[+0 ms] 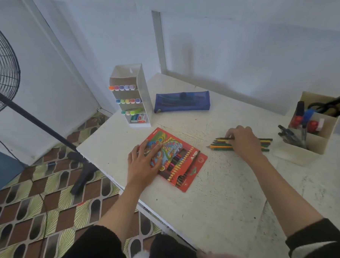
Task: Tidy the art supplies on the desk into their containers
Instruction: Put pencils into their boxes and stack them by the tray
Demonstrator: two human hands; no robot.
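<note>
Left hand [143,163]: laid flat on the near-left end of the red pencil box [184,169], fingers straight and a little spread. The forearm comes in over the desk's [220,200] front edge.
Right hand [243,142]: reached out across the desk, knuckles up, fingers curled down over the loose pencils [221,145]. The fingertips pinch the topmost dark one.
Pencils: a small heap lying side by side, points to the left, right of the pencil box and apart from it.
Hard to see: the heap's middle is under the hand. The contents of the blue pencil case [182,101] show only dimly through its mesh. I cannot name the pale blur at the bottom edge.
Around: a white marker rack [142,84] stands at the desk's far-left corner, with the pencil case just beside it. A beige pen holder [320,138] with pens and scissors is at the far right, a dark rod crossing its top. A fan [2,70] stands on the patterned floor [33,210] to the left.
</note>
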